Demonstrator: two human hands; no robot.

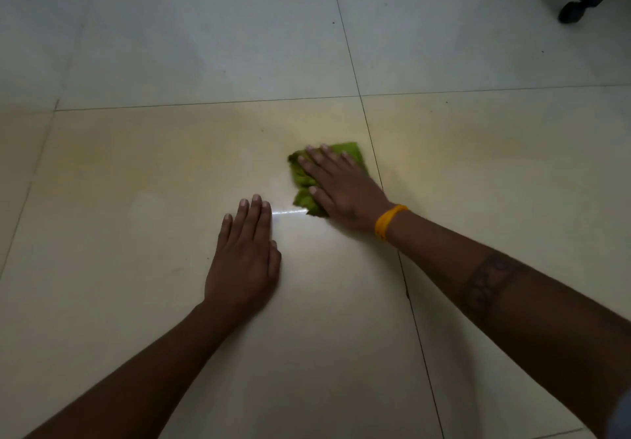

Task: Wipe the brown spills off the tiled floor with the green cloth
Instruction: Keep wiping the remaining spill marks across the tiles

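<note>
- The crumpled green cloth (302, 179) lay bunched on the pale glossy tiled floor (170, 165), just left of a dark grout line (370, 141) running away from the camera, and a little below where that line crossed another.
- The right hand (338, 185) lay flat on top of the cloth, fingers straight and spread, pressing it down on the tile; nothing was curled round it, and green fabric showed past the fingertips and along the thumb side.
- A band of yellow-orange thread (389, 221) circled the right wrist, and a dark patterned tattoo band (488, 285) wrapped the forearm further back.
- The left hand (244, 257) lay palm down on the bare tile, fingers straight and close together, holding nothing, near the cloth but apart from it.
- A thin bright wet-looking streak (288, 213) ran across the tile between the left fingertips and the near edge of the cloth.
- No brown spill could be made out on the tile around the cloth; a faint pale patch (148, 204) sat to the left of the left hand.
- Small dark specks (333, 23) dotted the further tiles.
- At the top right corner stood a black furniture leg on a castor wheel (573, 11), well apart from both hands.
</note>
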